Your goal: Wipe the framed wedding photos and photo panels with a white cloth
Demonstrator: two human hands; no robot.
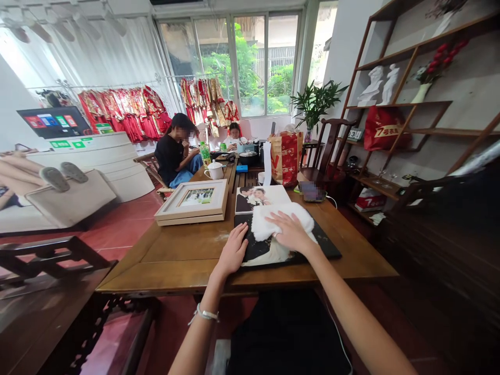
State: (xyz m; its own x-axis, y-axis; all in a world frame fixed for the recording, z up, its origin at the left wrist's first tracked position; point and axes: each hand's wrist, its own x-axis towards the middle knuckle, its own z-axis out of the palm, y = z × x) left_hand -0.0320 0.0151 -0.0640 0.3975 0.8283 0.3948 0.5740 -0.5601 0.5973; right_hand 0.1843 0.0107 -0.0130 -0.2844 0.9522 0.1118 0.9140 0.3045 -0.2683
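Observation:
A black photo panel [323,240] with a pale dress-like shape printed on it lies on the wooden table in front of me. My right hand [288,229] rests flat, fingers spread, on a fluffy white cloth [261,223] that covers the middle of the panel. At the panel's left edge lies my left hand [234,250], its fingers stretched out and touching the edge. Just beyond the cloth is a wedding photo print [244,200], partly covered by the cloth and panel.
A framed picture [191,200] lies left on the table [187,260]. Farther back stand a white lidded mug [214,170], a green-labelled bottle [204,154] and a red-and-brown paper bag [287,159]. A phone [312,191] with a cable lies right. Two people sit at the far end.

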